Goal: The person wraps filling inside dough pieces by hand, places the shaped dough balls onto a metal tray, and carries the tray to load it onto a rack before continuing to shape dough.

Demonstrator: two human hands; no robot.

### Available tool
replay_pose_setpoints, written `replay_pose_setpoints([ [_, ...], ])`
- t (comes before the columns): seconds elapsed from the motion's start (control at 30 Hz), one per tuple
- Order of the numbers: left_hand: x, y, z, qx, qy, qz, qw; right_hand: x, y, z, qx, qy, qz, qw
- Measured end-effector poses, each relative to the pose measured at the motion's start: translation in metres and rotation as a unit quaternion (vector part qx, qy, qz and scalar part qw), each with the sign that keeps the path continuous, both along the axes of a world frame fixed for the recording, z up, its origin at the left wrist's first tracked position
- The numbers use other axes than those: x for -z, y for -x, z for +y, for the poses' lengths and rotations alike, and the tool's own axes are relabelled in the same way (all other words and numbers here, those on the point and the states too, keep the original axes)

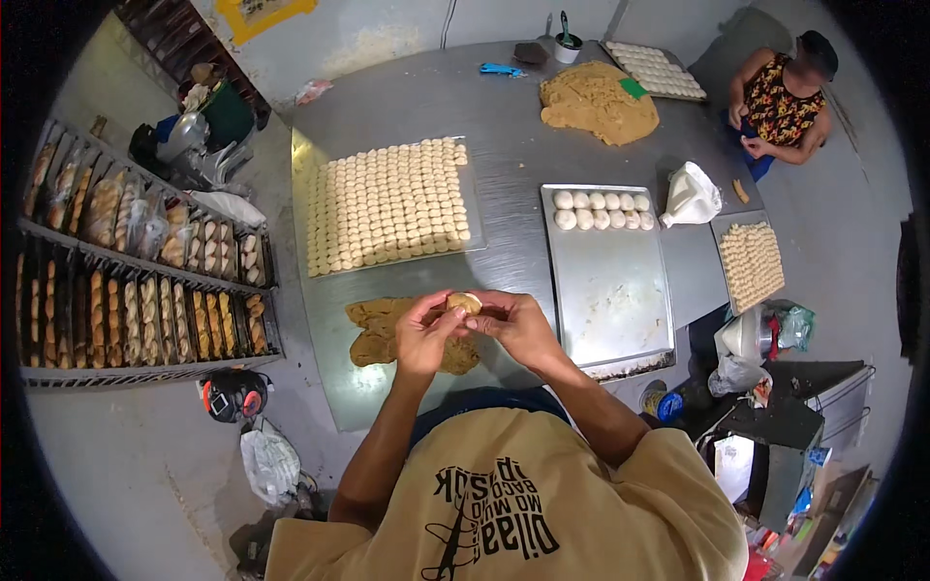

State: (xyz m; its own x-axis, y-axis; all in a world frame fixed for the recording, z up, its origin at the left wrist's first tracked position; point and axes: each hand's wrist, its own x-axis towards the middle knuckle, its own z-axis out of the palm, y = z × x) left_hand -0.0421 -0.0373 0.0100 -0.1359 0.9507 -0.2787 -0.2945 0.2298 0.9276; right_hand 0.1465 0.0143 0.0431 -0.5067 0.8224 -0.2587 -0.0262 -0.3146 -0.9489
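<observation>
My left hand (424,334) and my right hand (509,324) both grip a small ball (464,302) of tan paste with pale dough at its edge, held between their fingers over the steel table (349,397). Brown filling (368,344) lies spread on the table beneath and behind my hands, partly hidden by them. Beyond it is a tray (386,203) packed with rows of small pale dough pieces. To the right, a metal tray (608,286) holds rows of round white dough balls (591,201) at its far end.
A person (787,111) stands at the back right, near a big paste mound (596,102), a tray of dough (651,70) and a white piping bag (692,194). A smaller tray (751,261) sits on the right. Bread racks (145,320) line the left; bags and containers (756,329) crowd the lower right.
</observation>
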Motion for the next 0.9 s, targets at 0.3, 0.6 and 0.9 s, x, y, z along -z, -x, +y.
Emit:
replay_pose_setpoints([
  [0.3,-0.038,-0.026,0.03,0.087,0.046,-0.224,0.97,-0.015,-0.069,0.04,-0.03,0.024,0.011,0.999],
  [0.6,-0.034,-0.036,0.039,0.192,0.026,-0.194,0.962,-0.034,-0.088,0.038,-0.022,0.128,0.0,0.992],
  [0.9,-0.051,-0.037,0.049,0.216,0.044,-0.093,0.971,-0.025,-0.052,0.023,0.078,-0.05,-0.097,0.991],
])
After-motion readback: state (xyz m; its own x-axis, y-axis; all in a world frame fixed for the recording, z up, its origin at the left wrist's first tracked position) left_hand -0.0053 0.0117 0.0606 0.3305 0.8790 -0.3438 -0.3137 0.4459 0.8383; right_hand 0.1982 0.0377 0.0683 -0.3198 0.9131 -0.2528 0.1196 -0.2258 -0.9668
